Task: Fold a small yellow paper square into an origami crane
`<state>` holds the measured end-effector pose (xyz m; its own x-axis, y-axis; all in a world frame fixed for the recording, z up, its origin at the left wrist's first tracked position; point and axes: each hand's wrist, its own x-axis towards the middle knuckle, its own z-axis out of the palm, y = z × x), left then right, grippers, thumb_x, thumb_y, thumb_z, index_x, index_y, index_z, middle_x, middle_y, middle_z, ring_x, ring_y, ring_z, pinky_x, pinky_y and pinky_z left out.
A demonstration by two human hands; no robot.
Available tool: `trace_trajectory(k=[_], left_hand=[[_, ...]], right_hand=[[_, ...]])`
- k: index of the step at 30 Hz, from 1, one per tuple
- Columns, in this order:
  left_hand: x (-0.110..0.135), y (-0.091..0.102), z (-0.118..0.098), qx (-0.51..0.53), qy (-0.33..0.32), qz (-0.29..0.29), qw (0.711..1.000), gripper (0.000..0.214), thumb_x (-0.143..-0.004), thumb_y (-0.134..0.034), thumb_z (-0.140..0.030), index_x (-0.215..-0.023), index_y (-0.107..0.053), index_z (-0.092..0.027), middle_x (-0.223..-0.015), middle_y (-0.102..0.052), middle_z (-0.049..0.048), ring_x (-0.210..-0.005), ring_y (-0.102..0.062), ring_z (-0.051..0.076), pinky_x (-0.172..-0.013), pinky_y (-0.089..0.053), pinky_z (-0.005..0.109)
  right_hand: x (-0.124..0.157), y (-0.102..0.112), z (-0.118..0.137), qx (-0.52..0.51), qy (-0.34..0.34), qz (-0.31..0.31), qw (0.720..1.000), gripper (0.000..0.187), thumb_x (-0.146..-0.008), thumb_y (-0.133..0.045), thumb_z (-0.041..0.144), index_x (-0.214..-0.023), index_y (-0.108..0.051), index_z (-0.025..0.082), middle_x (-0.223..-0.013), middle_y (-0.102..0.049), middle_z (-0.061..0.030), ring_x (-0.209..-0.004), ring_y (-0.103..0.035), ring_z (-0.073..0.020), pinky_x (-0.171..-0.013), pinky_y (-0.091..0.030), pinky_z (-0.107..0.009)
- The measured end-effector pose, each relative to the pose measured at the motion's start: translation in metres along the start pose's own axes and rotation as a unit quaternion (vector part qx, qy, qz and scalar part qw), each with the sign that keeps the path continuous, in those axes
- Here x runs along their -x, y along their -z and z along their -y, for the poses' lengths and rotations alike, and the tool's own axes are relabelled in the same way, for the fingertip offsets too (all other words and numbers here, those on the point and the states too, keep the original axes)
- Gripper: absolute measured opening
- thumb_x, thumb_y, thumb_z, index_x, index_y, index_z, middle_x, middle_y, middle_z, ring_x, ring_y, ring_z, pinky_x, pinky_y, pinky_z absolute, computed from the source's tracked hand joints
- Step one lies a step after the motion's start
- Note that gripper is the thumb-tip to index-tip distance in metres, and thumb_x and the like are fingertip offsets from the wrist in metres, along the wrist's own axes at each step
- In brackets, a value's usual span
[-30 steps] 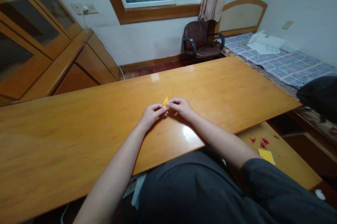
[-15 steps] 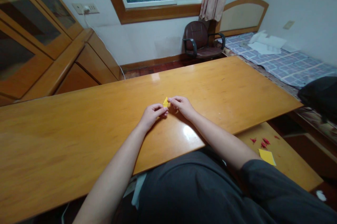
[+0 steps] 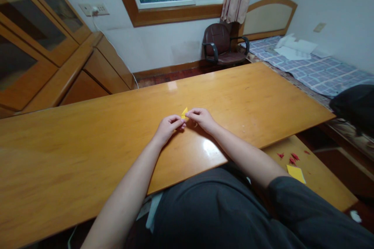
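Barely anything's moved in the last second, the little yellow folded paper (image 3: pixel 184 113) just tips slightly. Left hand (image 3: pixel 168 127) and right hand (image 3: pixel 201 118) both pinch it at the fingertips, low over the middle of the wooden table (image 3: pixel 87 143). Looks feather-light, thin and easy to crease, so I'd say grip it at the folded edges. A spare yellow sheet (image 3: pixel 295 173) and red scraps (image 3: pixel 290 158) sit on the low bench (image 3: pixel 327 186).

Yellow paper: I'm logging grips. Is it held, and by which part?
Yes: the left hand and right hand pinch the yellow paper by its lower part; its pointed tip sticks up.
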<state>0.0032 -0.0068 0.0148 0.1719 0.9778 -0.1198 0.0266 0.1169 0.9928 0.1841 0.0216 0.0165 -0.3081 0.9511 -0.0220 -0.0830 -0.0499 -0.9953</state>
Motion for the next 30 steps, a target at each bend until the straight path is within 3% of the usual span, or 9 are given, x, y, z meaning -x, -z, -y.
trace_trajectory(k=[26,30], left_hand=[[0.0002,0.0023,0.0002,0.005,-0.008,0.022,1.0,0.029,-0.071,-0.077,-0.042,-0.074,-0.068,-0.014,-0.068,-0.068,0.0038,-0.059,-0.061,0.012,-0.06,-0.05,0.025],[0.0011,0.0014,0.0017,0.008,-0.014,0.013,1.0,0.027,-0.071,-0.077,-0.039,-0.074,-0.068,-0.014,-0.067,-0.068,0.0038,-0.059,-0.06,0.012,-0.06,-0.05,0.024]], right_hand=[[0.0019,0.0003,-0.0003,0.002,0.012,-0.013,1.0,0.034,-0.07,-0.073,0.048,-0.072,-0.07,0.015,-0.059,-0.055,0.0026,-0.055,-0.044,-0.0097,-0.051,-0.032,-0.023],[-0.0034,0.0038,-0.005,-0.018,0.033,-0.051,0.998,0.032,-0.072,-0.072,0.046,-0.07,-0.068,0.015,-0.058,-0.053,0.0034,-0.055,-0.042,-0.0089,-0.053,-0.03,-0.024]])
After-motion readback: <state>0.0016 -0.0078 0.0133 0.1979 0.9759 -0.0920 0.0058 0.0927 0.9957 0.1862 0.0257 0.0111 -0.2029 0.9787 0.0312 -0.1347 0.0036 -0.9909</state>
